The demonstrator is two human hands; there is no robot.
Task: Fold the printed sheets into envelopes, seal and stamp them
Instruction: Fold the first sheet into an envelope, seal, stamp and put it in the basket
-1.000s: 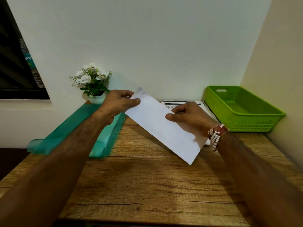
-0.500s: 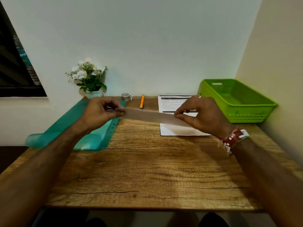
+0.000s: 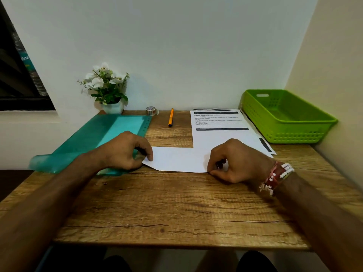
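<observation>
A white envelope lies flat on the wooden desk in the middle. My left hand pinches its left end, where the pointed flap sticks out. My right hand pinches its right end at the near corner; a red and white bead bracelet is on that wrist. The envelope's far right part overlaps a stack of printed sheets lying behind it. I cannot tell whether anything is inside the envelope.
A teal plastic folder lies at the left, partly over the desk edge. A flower pot, a small tape roll and an orange pen sit by the back wall. A green basket stands at the right.
Both hands have lowered the envelope from the air onto the desk. It was tilted, then edge-on, and now lies flat with a hand on each end.
</observation>
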